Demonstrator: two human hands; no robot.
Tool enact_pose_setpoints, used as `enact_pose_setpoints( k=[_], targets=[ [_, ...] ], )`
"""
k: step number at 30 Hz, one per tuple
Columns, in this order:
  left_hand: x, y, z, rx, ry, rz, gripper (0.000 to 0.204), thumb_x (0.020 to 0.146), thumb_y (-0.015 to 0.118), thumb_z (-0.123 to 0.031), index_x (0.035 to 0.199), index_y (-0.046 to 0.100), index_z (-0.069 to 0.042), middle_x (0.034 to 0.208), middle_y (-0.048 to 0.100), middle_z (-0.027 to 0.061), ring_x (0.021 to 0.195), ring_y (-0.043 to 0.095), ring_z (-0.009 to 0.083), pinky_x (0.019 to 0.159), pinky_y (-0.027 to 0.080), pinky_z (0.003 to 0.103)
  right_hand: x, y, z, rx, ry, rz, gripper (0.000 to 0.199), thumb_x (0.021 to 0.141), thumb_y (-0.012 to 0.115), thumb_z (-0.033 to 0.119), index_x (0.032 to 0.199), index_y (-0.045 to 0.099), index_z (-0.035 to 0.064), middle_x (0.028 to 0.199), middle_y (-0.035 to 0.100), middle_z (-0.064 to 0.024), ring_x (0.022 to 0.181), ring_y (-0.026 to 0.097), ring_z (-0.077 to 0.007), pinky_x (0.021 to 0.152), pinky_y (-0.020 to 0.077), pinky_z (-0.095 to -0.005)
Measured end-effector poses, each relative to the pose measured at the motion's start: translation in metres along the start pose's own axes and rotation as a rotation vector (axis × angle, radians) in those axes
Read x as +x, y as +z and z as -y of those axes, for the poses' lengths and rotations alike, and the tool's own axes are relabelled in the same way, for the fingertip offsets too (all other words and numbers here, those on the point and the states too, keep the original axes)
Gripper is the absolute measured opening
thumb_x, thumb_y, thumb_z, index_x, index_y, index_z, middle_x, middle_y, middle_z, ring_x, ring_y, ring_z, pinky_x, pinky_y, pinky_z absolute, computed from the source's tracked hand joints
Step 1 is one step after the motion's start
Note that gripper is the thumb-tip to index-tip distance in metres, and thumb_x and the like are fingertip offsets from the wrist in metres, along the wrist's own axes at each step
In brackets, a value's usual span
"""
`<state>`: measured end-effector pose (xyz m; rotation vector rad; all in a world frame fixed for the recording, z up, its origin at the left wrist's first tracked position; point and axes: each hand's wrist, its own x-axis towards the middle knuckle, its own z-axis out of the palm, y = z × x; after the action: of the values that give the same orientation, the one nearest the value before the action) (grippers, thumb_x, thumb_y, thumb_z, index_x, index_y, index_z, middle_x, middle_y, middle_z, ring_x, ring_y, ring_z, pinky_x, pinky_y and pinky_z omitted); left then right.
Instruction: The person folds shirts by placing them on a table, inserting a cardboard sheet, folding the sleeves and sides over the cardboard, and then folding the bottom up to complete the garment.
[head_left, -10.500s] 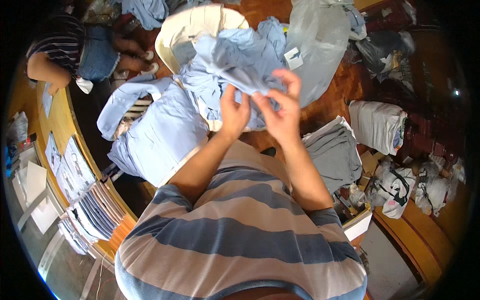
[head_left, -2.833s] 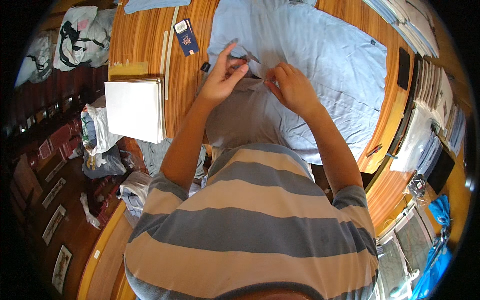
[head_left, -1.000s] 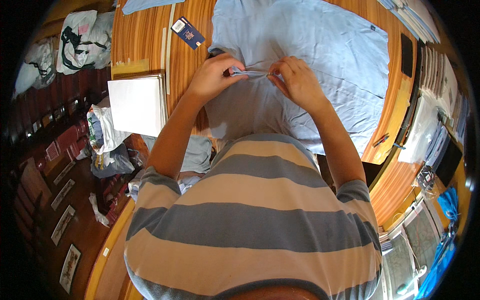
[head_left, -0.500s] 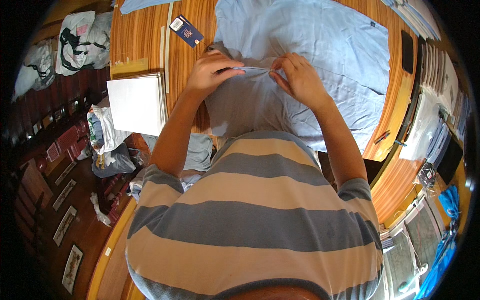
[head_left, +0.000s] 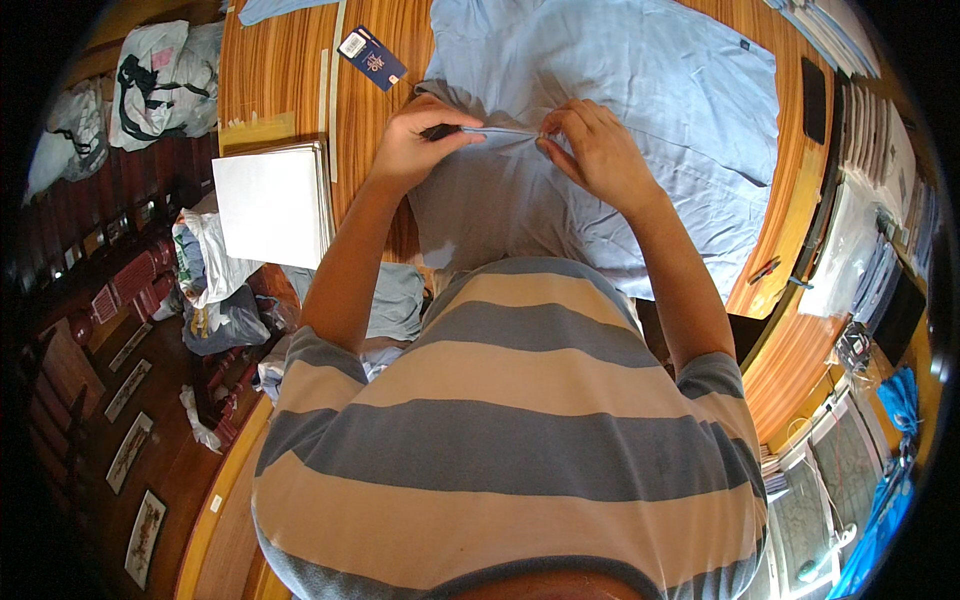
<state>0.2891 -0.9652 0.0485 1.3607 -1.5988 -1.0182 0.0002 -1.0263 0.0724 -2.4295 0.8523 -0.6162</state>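
A light blue shirt (head_left: 650, 120) lies spread over the wooden table, its near part in my shadow. My left hand (head_left: 415, 145) pinches a folded edge of it between thumb and fingers. To the right, my right hand (head_left: 590, 150) closes thumb and fingertips on the same raised edge. The stretch of cloth between the two hands is held taut and slightly above the rest of the garment. Whether a button or seam lies under my right fingertips cannot be made out.
On the table (head_left: 280, 70), a dark blue hang tag (head_left: 372, 58) lies beyond my left hand. A stack of white boards (head_left: 270, 205) sits at the left edge. A black phone (head_left: 814, 100) and a small pen-like tool (head_left: 764, 270) lie along the right edge. Plastic-bagged goods (head_left: 165, 85) are at far left.
Both hands keep their pinch on the shirt edge and shift only slightly. My left fingertips have moved a little up and left along the cloth.
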Motion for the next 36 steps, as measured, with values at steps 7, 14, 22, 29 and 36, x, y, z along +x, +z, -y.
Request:
enact_pose_setpoints(
  k=[7, 14, 22, 29, 36],
  targets=[
    [-0.001, 0.001, 0.009, -0.170, -0.079, 0.006, 0.023, 0.079, 0.092, -0.004, 0.101, 0.085, -0.007, 0.094, 0.072, 0.0025, 0.086, 0.064, 0.0123, 0.078, 0.052, 0.029, -0.002, 0.003, -0.003, -0.026, 0.006, 0.034, 0.024, 0.096, 0.075, 0.024, 0.108, 0.063, 0.0066, 0.105, 0.067, -0.0112, 0.100, 0.066, -0.0311, 0.090, 0.0536, -0.0423],
    [0.000, -0.001, 0.004, -0.140, -0.095, 0.019, 0.022, 0.078, 0.093, -0.006, 0.098, 0.083, -0.005, 0.095, 0.073, 0.0029, 0.088, 0.065, 0.0123, 0.079, 0.052, 0.029, 0.000, 0.000, 0.000, 0.015, 0.008, 0.015, 0.021, 0.091, 0.079, 0.013, 0.104, 0.063, 0.0070, 0.098, 0.067, -0.0089, 0.094, 0.067, -0.0304, 0.086, 0.0529, -0.0419],
    [0.003, -0.003, 0.003, -0.165, -0.136, 0.030, 0.021, 0.079, 0.093, -0.005, 0.097, 0.083, -0.004, 0.096, 0.074, 0.0036, 0.090, 0.066, 0.0129, 0.081, 0.053, 0.029, -0.001, 0.001, -0.003, 0.001, 0.000, 0.030, 0.024, 0.095, 0.075, 0.023, 0.107, 0.062, 0.0064, 0.103, 0.067, -0.0103, 0.099, 0.067, -0.0310, 0.090, 0.0529, -0.0427],
    [-0.001, -0.011, 0.007, 0.025, -0.174, 0.163, 0.031, 0.082, 0.093, -0.020, 0.110, 0.083, -0.013, 0.115, 0.077, 0.0068, 0.111, 0.069, 0.0214, 0.098, 0.053, 0.036, -0.001, 0.007, -0.003, 0.032, 0.047, 0.066, 0.025, 0.092, 0.079, 0.017, 0.110, 0.064, 0.0079, 0.103, 0.068, -0.0096, 0.100, 0.066, -0.0321, 0.090, 0.0525, -0.0430],
    [0.013, -0.026, 0.031, 0.974, 0.175, 0.251, 0.121, 0.061, 0.084, -0.078, 0.164, 0.040, -0.034, 0.176, 0.028, 0.0030, 0.163, 0.021, 0.0334, 0.130, 0.017, 0.061, -0.027, 0.045, -0.011, -0.093, 0.008, -0.053, 0.056, 0.090, 0.080, 0.032, 0.137, 0.061, 0.0090, 0.136, 0.063, -0.0162, 0.131, 0.056, -0.0389, 0.108, 0.0462, -0.0505]
  ],
)
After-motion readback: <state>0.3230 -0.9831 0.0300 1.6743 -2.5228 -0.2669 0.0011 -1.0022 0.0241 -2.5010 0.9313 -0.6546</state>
